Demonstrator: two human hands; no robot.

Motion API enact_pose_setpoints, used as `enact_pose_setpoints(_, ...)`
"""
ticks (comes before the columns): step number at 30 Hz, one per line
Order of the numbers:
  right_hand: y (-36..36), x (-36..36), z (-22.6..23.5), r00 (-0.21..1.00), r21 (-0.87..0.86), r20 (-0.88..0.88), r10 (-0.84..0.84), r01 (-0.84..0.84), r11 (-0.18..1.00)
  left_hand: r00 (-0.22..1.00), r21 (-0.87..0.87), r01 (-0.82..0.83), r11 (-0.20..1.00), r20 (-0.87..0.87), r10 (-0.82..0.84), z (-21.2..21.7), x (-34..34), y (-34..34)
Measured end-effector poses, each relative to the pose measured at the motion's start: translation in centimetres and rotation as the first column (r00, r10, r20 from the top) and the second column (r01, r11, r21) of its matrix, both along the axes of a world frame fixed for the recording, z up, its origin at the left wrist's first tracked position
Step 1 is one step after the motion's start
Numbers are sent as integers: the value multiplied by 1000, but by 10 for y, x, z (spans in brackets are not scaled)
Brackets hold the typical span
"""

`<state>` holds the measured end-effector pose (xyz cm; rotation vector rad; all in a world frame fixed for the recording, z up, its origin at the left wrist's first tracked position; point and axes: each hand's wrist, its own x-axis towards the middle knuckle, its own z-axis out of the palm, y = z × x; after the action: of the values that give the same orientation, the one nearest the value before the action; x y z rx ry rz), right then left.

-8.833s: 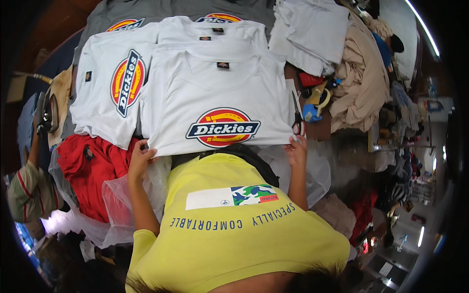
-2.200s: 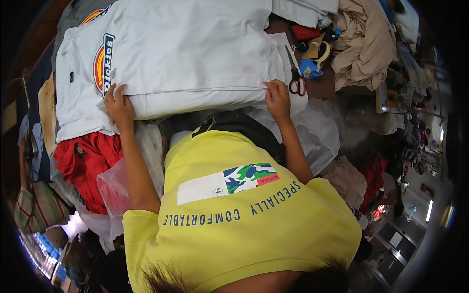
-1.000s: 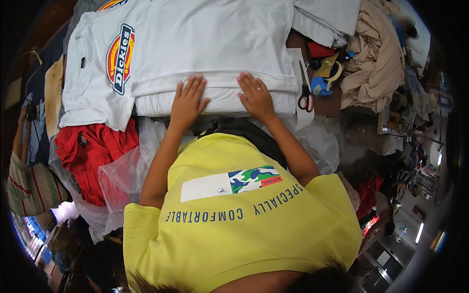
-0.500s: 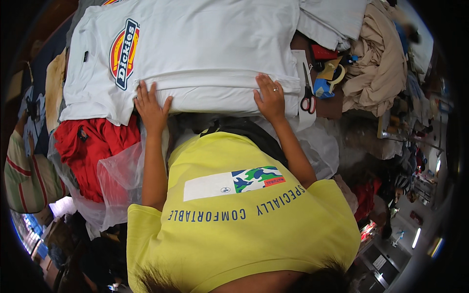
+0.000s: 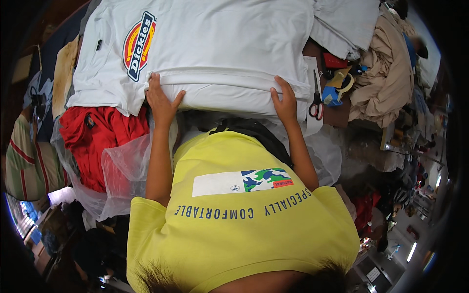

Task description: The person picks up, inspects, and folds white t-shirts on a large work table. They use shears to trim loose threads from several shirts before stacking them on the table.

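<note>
A white T-shirt [image 5: 220,44] with a red, yellow and dark blue chest print lies spread sideways across the work surface, its neckline toward the left. A long fold runs along its near side. My left hand [image 5: 162,101] rests on that near edge just below the print, fingers stretched out and thumb apart. Close to the other end of the fold, my right hand [image 5: 286,101] lies on the fabric with fingers extended and thumb spread. Neither hand grips anything visible. The shirt's far side runs out of the picture.
Right of the shirt are scissors [image 5: 316,105], a tape roll [image 5: 346,84] and a heap of beige cloth [image 5: 378,73]. More white garments [image 5: 344,24] lie behind. Red clothing [image 5: 102,146] in clear plastic sits at near left. Another person's striped sleeve [image 5: 31,166] shows far left.
The whole view has shifted slightly, moving the shirt rightward in the picture. My right hand has turned and moved a little toward the shirt's right end. My left hand stays near the print.
</note>
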<state>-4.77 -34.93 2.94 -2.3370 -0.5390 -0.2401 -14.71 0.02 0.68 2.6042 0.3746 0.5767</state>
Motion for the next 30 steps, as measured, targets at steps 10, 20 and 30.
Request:
enact_pose_setpoints(10, -19, 5, 13, 962, 398, -200, -188, 255, 881, 979, 30, 192, 981, 59, -194, 28, 43, -59)
enact_pose_setpoints(20, -68, 15, 11, 917, 88, 63, -394, 388, 917, 905, -6, 425, 905, 27, -424, 22, 95, -119)
enact_pose_setpoints(30, -86, 23, -1, 874, 432, -384, -297, 455, 779, 899, -90, 436, 895, 96, -428, 8, 98, -112)
